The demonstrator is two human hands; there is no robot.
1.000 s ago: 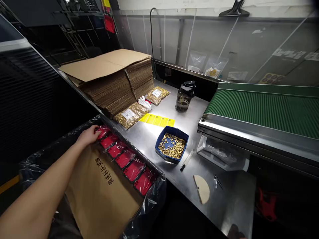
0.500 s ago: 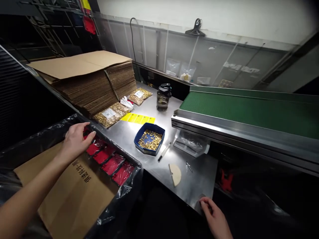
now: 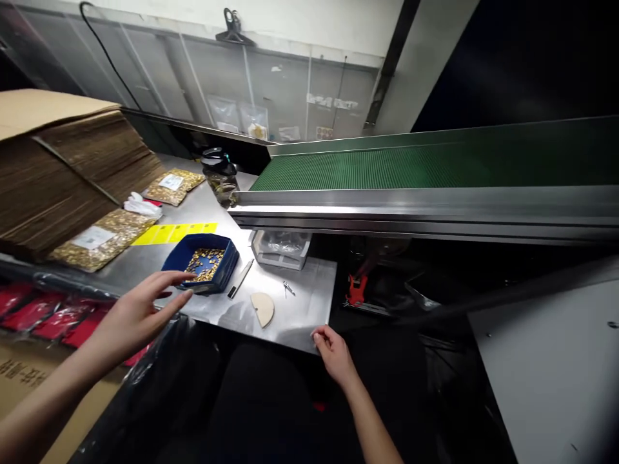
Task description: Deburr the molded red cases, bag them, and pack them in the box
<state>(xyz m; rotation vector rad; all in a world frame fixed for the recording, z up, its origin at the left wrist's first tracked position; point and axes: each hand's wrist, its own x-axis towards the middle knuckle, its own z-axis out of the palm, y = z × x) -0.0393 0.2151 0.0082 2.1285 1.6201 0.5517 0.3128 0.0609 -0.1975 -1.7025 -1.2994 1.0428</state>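
Head view: green conveyor (image 3: 411, 169) runs right and far, steel surface (image 3: 300, 309) below it, cardboard stack (image 3: 58, 167) far left. Blue tray (image 3: 206, 261) of small brass parts sits near the surface's front edge. Left hand (image 3: 133, 316) hovers just beside the tray, fingers spread, holding nothing. Right hand (image 3: 333, 351) rests on the surface's near right corner, fingers curled on the edge. Risk: left fingers clip the tray rim, tip it, parts scatter into the black-lined box (image 3: 145, 374) below.

A shallow dark-blue plastic tray (image 3: 220, 270), partly filled with small brass-coloured parts (image 3: 205, 263), sits upright on the steel worktop (image 3: 309, 299).
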